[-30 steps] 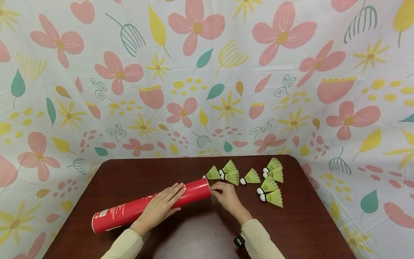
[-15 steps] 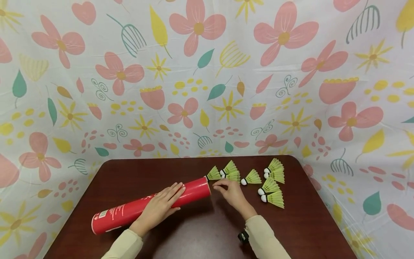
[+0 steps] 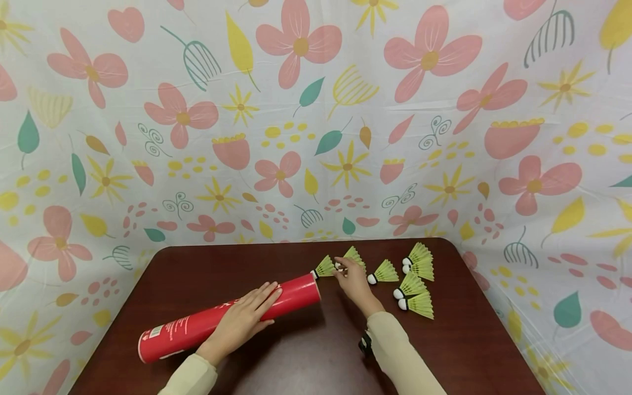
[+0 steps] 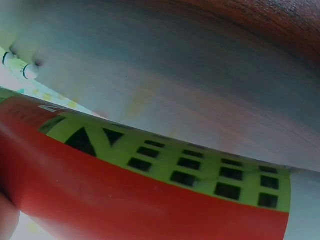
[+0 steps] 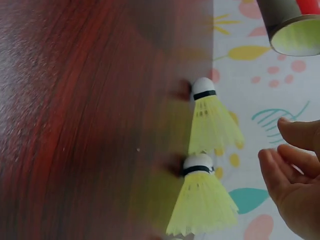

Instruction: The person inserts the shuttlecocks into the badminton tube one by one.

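My left hand (image 3: 245, 318) lies over a long red shuttlecock tube (image 3: 190, 329), fingers across its top and thumb along the near side. The tube slants with its mouth toward the right; the right wrist view shows this open end (image 5: 297, 37), pale yellow-green inside. My right hand (image 3: 356, 285) reaches over two shuttlecocks (image 3: 354, 255) at the back and partly hides them. In the right wrist view its thumb and fingers (image 5: 270, 172) stand apart with nothing between them. A single yellow shuttlecock (image 3: 324, 266) lies just behind the tube's mouth.
Another shuttlecock (image 3: 385, 271) lies to the right of my right hand. Farther right are two pairs of shuttlecocks (image 3: 418, 260), their white heads to the left. The dark brown table (image 3: 237, 260) ends at a flower-printed cloth (image 3: 276, 137).
My right hand has moved from the tube's mouth back and to the right, over the shuttlecocks, its pinched fingertips parting. The left hand and tube have stayed nearly still.
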{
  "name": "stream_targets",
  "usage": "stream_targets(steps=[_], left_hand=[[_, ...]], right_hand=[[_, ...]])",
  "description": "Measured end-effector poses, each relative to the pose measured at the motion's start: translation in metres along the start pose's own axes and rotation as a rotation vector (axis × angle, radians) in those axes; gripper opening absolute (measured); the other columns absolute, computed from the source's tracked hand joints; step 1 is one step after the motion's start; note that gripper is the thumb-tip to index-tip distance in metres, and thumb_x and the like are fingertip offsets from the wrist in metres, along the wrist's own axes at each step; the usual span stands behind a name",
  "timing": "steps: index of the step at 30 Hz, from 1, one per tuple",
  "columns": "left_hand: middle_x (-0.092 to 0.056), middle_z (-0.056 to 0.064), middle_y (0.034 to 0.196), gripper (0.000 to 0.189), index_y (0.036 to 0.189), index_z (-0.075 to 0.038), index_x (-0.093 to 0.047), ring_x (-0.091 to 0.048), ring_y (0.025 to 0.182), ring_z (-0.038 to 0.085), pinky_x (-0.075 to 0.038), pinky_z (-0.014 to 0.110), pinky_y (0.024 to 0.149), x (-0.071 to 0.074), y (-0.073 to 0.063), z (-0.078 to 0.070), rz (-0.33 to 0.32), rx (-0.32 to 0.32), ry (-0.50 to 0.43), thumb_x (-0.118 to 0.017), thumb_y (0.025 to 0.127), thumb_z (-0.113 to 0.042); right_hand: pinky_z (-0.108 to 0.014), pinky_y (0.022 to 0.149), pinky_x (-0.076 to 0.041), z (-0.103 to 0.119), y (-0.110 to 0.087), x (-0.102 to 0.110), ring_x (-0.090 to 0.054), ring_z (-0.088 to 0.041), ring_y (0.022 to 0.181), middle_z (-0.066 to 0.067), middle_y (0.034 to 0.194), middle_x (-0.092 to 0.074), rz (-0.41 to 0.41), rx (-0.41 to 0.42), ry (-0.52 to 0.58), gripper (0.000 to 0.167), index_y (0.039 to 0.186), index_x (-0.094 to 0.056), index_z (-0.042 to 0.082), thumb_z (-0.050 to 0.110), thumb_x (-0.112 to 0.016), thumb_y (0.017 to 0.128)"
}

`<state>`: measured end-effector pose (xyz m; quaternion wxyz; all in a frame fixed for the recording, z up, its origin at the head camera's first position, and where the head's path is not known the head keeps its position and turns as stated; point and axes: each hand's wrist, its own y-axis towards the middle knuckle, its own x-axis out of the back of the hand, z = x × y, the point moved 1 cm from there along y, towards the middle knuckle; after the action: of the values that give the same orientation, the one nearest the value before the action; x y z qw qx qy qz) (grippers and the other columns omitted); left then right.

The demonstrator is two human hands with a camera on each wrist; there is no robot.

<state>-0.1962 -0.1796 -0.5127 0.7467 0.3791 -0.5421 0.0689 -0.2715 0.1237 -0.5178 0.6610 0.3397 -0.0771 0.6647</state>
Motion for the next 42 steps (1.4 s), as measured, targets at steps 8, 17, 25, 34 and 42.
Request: stream_targets(steps=[8, 17, 25, 34, 42], left_hand=[[-0.04, 0.01, 0.15, 0.092, 0.147, -0.01, -0.04, -0.046, 0.132, 0.028, -0.045, 0.043, 0.1, -0.001, -0.001, 0.0, 0.004, 0.002, -0.003, -0.086, 0.07, -0.029], [-0.039, 0.008, 0.151, 0.09, 0.147, -0.01, -0.04, -0.042, 0.134, 0.025, -0.041, 0.041, 0.105, 0.0, -0.002, -0.001, 0.038, 0.024, 0.001, -0.085, 0.072, -0.029], [-0.038, 0.007, 0.151, 0.091, 0.147, -0.011, -0.04, -0.043, 0.134, 0.026, -0.042, 0.041, 0.103, -0.001, -0.001, 0.0, 0.034, 0.026, -0.002, -0.086, 0.071, -0.028], [-0.037, 0.007, 0.152, 0.094, 0.148, -0.01, -0.039, -0.043, 0.134, 0.026, -0.041, 0.04, 0.104, -0.002, -0.003, 0.0, 0.031, 0.019, -0.01, -0.087, 0.069, -0.027], [-0.039, 0.008, 0.15, 0.093, 0.148, -0.012, -0.039, -0.044, 0.133, 0.027, -0.041, 0.04, 0.104, -0.001, -0.003, 0.0, 0.027, 0.032, -0.013, -0.087, 0.069, -0.028]], right_hand=[[-0.041, 0.071, -0.056, -0.01, 0.008, -0.017, -0.065, -0.034, 0.09, -0.029, 0.116, -0.057, 0.071, -0.117, -0.013, 0.048, 0.13, -0.05, -0.012, 0.002, -0.067, 0.088], [-0.041, 0.075, -0.056, -0.015, 0.008, -0.029, -0.064, -0.035, 0.094, -0.027, 0.11, -0.06, 0.108, -0.142, -0.006, 0.038, 0.125, -0.053, -0.013, -0.001, -0.063, 0.09], [-0.039, 0.066, -0.056, -0.017, 0.004, -0.032, -0.066, -0.031, 0.078, -0.021, 0.089, -0.067, 0.021, -0.085, -0.051, 0.018, 0.101, -0.065, -0.014, -0.004, -0.065, 0.086], [-0.034, 0.06, -0.054, -0.017, -0.001, -0.033, -0.066, -0.027, 0.071, -0.017, 0.083, -0.069, -0.009, -0.072, -0.052, 0.005, 0.087, -0.068, -0.008, -0.005, -0.067, 0.085], [-0.031, 0.059, -0.053, -0.008, 0.0, -0.025, -0.064, -0.022, 0.071, -0.013, 0.085, -0.068, 0.047, -0.103, -0.051, 0.008, 0.094, -0.068, -0.006, 0.0, -0.064, 0.089]])
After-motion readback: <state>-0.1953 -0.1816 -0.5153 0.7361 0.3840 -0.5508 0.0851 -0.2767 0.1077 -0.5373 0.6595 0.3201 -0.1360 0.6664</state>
